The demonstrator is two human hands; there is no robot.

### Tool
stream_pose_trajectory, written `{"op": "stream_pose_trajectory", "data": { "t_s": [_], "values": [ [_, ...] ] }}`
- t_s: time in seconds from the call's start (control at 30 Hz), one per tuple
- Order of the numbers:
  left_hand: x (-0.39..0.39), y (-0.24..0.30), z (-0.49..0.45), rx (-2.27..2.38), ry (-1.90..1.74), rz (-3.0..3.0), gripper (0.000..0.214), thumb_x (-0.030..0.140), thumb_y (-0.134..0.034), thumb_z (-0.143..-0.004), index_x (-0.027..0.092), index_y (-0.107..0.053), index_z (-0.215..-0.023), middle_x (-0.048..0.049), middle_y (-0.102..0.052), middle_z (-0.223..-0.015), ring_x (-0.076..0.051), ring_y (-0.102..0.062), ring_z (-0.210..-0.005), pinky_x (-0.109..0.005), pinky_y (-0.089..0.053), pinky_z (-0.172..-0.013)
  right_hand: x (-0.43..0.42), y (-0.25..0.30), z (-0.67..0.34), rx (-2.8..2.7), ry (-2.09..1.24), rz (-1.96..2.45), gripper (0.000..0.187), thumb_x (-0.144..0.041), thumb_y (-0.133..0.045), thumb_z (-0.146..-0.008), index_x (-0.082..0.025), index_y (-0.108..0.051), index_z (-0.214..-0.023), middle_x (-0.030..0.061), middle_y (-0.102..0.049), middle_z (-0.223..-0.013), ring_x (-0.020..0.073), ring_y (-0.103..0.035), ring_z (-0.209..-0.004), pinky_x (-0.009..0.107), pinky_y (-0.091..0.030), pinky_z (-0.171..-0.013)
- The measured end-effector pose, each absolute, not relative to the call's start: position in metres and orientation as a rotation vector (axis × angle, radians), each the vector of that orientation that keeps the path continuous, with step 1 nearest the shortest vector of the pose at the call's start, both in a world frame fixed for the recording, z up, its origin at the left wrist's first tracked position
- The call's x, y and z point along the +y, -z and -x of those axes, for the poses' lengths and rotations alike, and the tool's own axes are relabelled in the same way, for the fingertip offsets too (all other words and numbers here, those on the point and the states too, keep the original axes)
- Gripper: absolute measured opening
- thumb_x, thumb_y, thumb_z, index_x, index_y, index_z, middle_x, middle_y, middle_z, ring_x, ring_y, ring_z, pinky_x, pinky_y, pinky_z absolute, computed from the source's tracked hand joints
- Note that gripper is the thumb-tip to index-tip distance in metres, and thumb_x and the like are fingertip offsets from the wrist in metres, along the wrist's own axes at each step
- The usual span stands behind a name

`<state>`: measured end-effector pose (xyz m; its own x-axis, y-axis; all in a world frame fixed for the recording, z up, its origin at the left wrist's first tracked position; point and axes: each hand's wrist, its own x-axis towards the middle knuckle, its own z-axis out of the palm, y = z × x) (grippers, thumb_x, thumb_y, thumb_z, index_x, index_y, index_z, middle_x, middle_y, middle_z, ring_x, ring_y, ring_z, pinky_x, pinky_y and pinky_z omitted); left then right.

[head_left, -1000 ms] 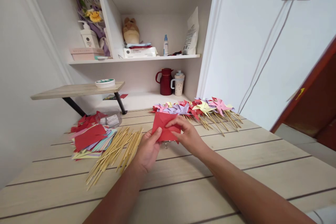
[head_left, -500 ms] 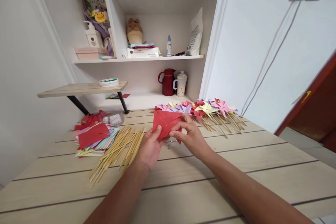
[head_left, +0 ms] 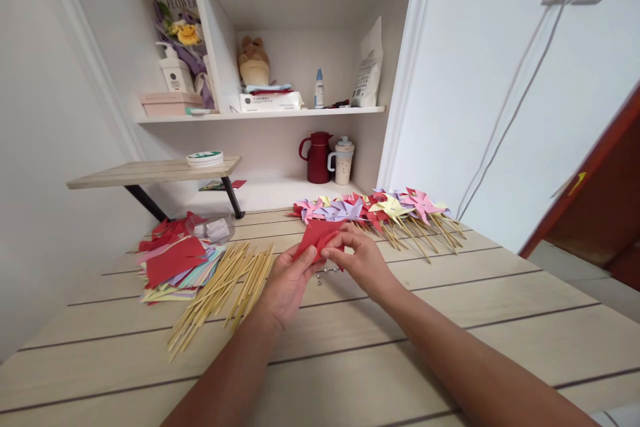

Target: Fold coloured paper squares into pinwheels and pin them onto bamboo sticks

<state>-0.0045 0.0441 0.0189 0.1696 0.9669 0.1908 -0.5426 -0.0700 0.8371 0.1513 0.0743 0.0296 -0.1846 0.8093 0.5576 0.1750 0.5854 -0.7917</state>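
Between both hands is a red paper piece (head_left: pixel 320 235), its corner folded over toward the middle. My left hand (head_left: pixel 289 280) is closed on its lower left part, thumb on top. My right hand (head_left: pixel 361 259) pinches the right side with thumb and forefinger. Just below the paper, several small shiny beads or pins (head_left: pixel 321 276) lie on the table, partly covered by the hands. Left of my left hand spread several thin wooden sticks (head_left: pixel 215 287). Behind the paper lie finished paper pinwheels (head_left: pixel 393 208) on sticks, in pink, purple, yellow and red.
Stacked coloured paper sheets (head_left: pixel 175 263) lie at the left beside a clear plastic container (head_left: pixel 219 227). A small raised wooden shelf (head_left: pixel 150 172) stands behind them. At the back, a dark red jug (head_left: pixel 319 159) and a cup (head_left: pixel 343 161) stand in the white shelving.
The red paper has gone from lying fairly flat in the hands to being folded over and looking smaller. The view has shifted slightly; both hands keep nearly the same place.
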Motion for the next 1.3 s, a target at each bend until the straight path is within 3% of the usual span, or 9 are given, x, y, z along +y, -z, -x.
{"op": "stream_pose_trajectory", "data": {
  "t_s": [0.23, 0.53, 0.63, 0.8, 0.93, 1.07, 1.17, 1.3],
  "values": [
    [0.044, -0.018, 0.0, 0.647, -1.456, -0.941, 0.031, 0.023, -0.08, -0.073, 0.014, -0.077, -0.102, -0.012, -0.076, -0.11, -0.025, -0.068, -0.107, -0.039, -0.046, -0.104, 0.075, -0.027, -0.151, -1.667, -0.741, 0.82, 0.02, -0.03, -0.073, -0.079, -0.021, -0.066, -0.063, 0.0017, -0.062, -0.082, 0.0195, -0.058, -0.083, 0.035, -0.043, -0.081],
    [0.049, -0.012, -0.002, 0.819, -1.58, -0.912, 0.037, 0.027, -0.083, -0.069, 0.011, -0.076, -0.101, -0.0132, -0.077, -0.103, -0.024, -0.071, -0.097, -0.042, -0.047, -0.102, 0.074, -0.026, -0.149, -1.677, -0.633, 0.824, 0.019, -0.03, -0.076, -0.078, -0.021, -0.066, -0.064, 0.0034, -0.064, -0.088, 0.0212, -0.061, -0.089, 0.037, -0.047, -0.084],
    [0.051, -0.011, 0.001, 0.845, -1.613, -0.874, 0.039, 0.027, -0.084, -0.068, 0.011, -0.075, -0.103, -0.0134, -0.077, -0.105, -0.024, -0.071, -0.098, -0.043, -0.047, -0.102, 0.076, -0.027, -0.152, -1.653, -0.474, 0.837, 0.011, -0.03, -0.078, -0.077, -0.023, -0.07, -0.08, 0.0069, -0.062, -0.108, 0.0255, -0.059, -0.109, 0.042, -0.046, -0.096],
    [0.055, -0.013, 0.009, 0.905, -1.675, -0.866, 0.036, 0.025, -0.083, -0.067, 0.012, -0.076, -0.1, -0.013, -0.077, -0.106, -0.024, -0.072, -0.096, -0.041, -0.049, -0.099, 0.077, -0.036, -0.162, -1.666, -0.204, 0.829, 0.047, -0.034, -0.076, -0.081, -0.029, -0.059, -0.124, 0.0104, -0.051, -0.135, 0.0294, -0.046, -0.132, 0.05, -0.04, -0.108],
    [0.055, -0.013, 0.013, 1.052, -1.662, -1.019, 0.026, 0.023, -0.077, -0.07, 0.015, -0.079, -0.095, -0.0114, -0.078, -0.102, -0.025, -0.072, -0.094, -0.041, -0.051, -0.095, 0.076, -0.04, -0.165, -1.79, -0.088, 0.832, 0.063, -0.035, -0.074, -0.083, -0.032, -0.048, -0.139, 0.0108, -0.048, -0.142, 0.0315, -0.043, -0.136, 0.053, -0.037, -0.111],
    [0.054, -0.014, 0.013, 1.199, -1.625, -1.302, 0.026, 0.011, -0.064, -0.071, 0.02, -0.081, -0.088, -0.0068, -0.079, -0.095, -0.023, -0.072, -0.094, -0.039, -0.051, -0.096, 0.077, -0.038, -0.165, -1.899, -0.027, 0.844, 0.063, -0.03, -0.074, -0.082, -0.032, -0.049, -0.14, 0.0112, -0.05, -0.143, 0.0332, -0.045, -0.134, 0.056, -0.035, -0.109],
    [0.052, -0.015, 0.01, 1.244, -1.601, -1.4, 0.034, 0.006, -0.058, -0.069, 0.022, -0.081, -0.086, -0.0044, -0.08, -0.092, -0.023, -0.072, -0.092, -0.037, -0.052, -0.094, 0.079, -0.036, -0.165, -1.974, -0.015, 0.823, 0.045, -0.024, -0.072, -0.083, -0.03, -0.061, -0.126, 0.0094, -0.06, -0.132, 0.0315, -0.051, -0.126, 0.053, -0.037, -0.106],
    [0.049, -0.019, 0.006, 1.206, -1.617, -1.369, 0.02, 0.015, -0.066, -0.074, 0.021, -0.081, -0.087, -0.0056, -0.079, -0.09, -0.024, -0.073, -0.086, -0.036, -0.054, -0.087, 0.082, -0.034, -0.163, -1.995, -0.045, 0.844, 0.022, -0.027, -0.077, -0.079, -0.026, -0.073, -0.101, 0.0082, -0.071, -0.112, 0.0304, -0.059, -0.109, 0.05, -0.041, -0.097]
  ]
}}
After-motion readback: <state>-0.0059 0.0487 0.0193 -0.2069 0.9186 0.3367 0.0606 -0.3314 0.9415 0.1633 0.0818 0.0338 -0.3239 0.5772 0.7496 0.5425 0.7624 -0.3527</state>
